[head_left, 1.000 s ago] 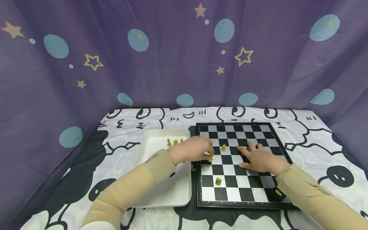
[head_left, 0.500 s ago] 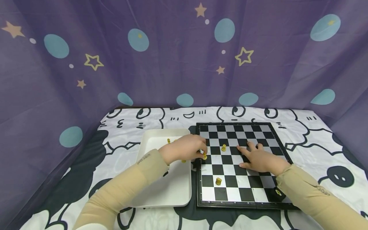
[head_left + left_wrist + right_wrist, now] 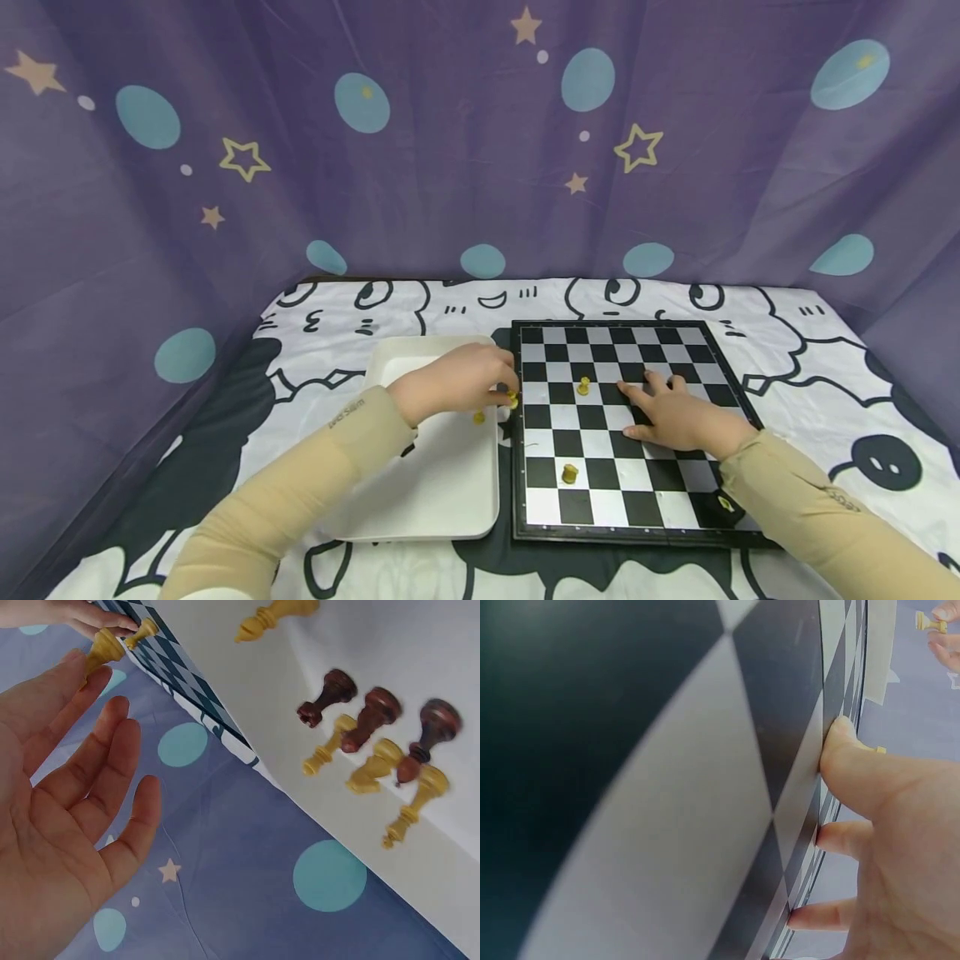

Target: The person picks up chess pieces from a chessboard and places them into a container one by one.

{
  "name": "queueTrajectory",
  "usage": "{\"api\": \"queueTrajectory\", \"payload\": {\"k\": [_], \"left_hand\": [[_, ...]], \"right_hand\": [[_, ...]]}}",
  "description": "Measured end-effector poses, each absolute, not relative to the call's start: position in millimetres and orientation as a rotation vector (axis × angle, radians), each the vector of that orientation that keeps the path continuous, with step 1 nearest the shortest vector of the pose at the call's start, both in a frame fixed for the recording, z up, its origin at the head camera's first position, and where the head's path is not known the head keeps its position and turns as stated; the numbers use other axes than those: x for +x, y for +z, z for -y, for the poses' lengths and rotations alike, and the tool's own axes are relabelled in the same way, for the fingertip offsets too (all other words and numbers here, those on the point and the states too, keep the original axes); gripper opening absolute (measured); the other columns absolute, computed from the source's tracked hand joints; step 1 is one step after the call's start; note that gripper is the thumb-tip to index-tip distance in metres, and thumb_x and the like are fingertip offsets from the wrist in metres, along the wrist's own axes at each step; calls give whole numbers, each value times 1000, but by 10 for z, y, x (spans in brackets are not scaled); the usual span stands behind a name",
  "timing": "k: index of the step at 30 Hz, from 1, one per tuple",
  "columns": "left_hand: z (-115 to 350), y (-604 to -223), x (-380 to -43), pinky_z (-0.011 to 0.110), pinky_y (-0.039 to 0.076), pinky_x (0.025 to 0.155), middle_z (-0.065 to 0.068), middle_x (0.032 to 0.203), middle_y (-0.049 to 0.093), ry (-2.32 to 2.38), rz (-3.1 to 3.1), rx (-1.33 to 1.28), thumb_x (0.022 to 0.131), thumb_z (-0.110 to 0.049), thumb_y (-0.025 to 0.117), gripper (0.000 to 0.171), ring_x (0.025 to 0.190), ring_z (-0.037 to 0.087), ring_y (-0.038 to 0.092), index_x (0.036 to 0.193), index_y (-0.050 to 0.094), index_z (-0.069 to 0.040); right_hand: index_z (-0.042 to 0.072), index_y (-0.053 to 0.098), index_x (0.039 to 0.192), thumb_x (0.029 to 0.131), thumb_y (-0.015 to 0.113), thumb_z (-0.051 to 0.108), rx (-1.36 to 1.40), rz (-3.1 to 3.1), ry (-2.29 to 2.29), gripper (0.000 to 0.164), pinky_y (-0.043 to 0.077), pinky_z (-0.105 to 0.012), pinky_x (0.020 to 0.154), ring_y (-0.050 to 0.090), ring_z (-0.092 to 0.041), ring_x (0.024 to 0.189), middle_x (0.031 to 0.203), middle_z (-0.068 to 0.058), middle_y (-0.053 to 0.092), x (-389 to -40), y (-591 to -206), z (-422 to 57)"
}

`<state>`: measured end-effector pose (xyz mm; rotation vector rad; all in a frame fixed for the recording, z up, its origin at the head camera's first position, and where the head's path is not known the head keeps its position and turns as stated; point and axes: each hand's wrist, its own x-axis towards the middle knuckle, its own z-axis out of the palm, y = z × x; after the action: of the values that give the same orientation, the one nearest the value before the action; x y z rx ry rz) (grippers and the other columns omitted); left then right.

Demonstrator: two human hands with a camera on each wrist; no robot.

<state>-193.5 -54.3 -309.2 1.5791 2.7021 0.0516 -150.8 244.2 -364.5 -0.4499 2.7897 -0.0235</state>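
Observation:
My left hand point(image 3: 468, 379) is over the right edge of the white tray point(image 3: 450, 500), pinching a yellow chess piece point(image 3: 103, 649) between thumb and forefinger. Its other fingers are loosely bent in the left wrist view. My right hand point(image 3: 678, 417) rests on the black-and-white chessboard point(image 3: 600, 533) with spread fingers and holds nothing. One yellow pawn-like piece point(image 3: 583, 386) stands on the board left of that hand. A second yellow piece point(image 3: 570, 473) is nearer the front. Partly hidden by the right sleeve is another yellow piece point(image 3: 725, 502).
Inside the tray lie several yellow pieces, such as a bishop-like one point(image 3: 274, 616), and dark red pieces point(image 3: 371, 716). In the head view my left arm covers most of them. A patterned cloth point(image 3: 330, 333) lies beneath; a purple curtain point(image 3: 450, 167) hangs behind.
My left hand has moved left from over the board's left squares to the tray's right edge, still pinching the yellow piece. The right hand has stayed in place.

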Motion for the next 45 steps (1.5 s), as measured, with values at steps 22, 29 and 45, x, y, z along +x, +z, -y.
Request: {"api": "queueTrajectory", "payload": {"k": [22,29,45], "left_hand": [[903,-3121,-1973,27,44,63,0,76,60,65,-2770,1616,79,-14,74,3,67,12,53,77,72,-14],[970,-3171,-2001,26,46,63,2,78,63,60,-2776,1627,77,-13,76,4,68,11,56,78,72,-15],[1042,-3292,-2009,24,40,58,-1,72,61,30,-2754,1581,77,-16,75,6,63,9,48,74,70,-16]], "right_hand": [[11,37,144,86,51,60,-454,-2797,-29,77,46,-64,78,33,-60,118,140,-36,29,-1508,-3658,-2453],[11,38,144,86,52,58,-455,-2795,-40,76,45,-65,79,33,-61,118,140,-36,29,-1498,-3645,-2439],[11,37,145,86,52,58,-438,-2788,-37,76,45,-65,79,32,-61,119,141,-35,28,-1489,-3631,-2428]]}}
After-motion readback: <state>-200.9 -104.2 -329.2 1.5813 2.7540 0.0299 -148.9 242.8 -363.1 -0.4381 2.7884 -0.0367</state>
